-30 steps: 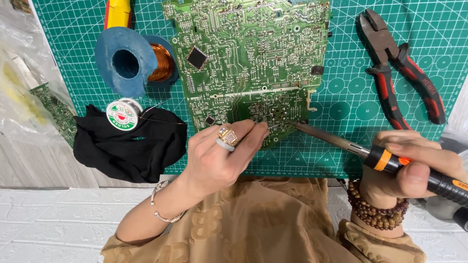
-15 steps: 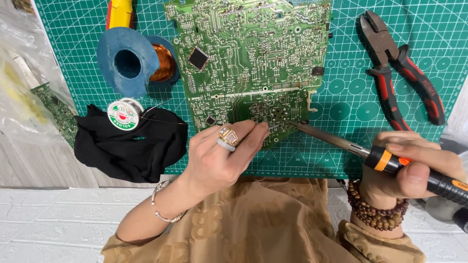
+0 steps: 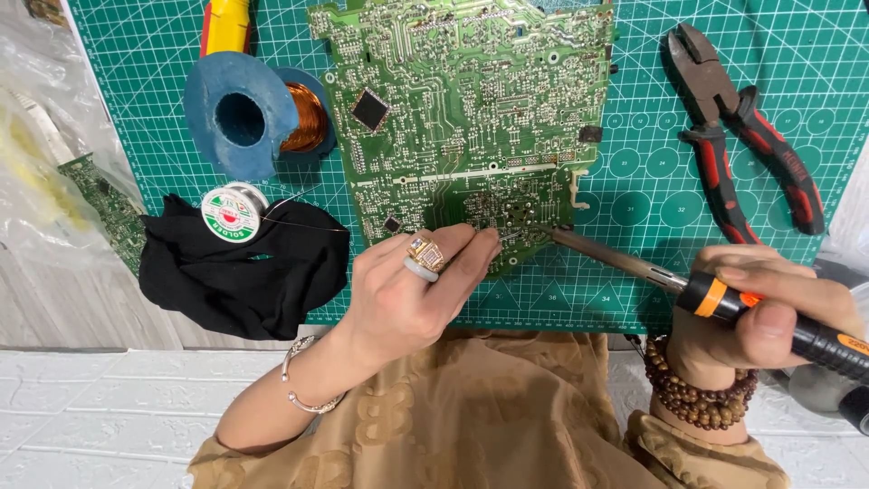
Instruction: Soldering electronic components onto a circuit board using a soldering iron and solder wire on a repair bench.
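Note:
A large green circuit board (image 3: 471, 109) lies on a green cutting mat (image 3: 634, 181). My left hand (image 3: 412, 290), with rings on its fingers, pinches a thin solder wire at the board's near edge. The wire runs left to a small solder spool (image 3: 233, 213). My right hand (image 3: 769, 312) grips the black and orange handle of a soldering iron (image 3: 625, 261). The iron's tip touches the board's near edge, just right of my left fingertips.
Red and black cutting pliers (image 3: 742, 154) lie on the mat at the right. A blue spool of copper wire (image 3: 258, 113) sits at the upper left, with a black cloth (image 3: 244, 272) under the solder spool. A second small green board (image 3: 104, 204) lies off the mat at left.

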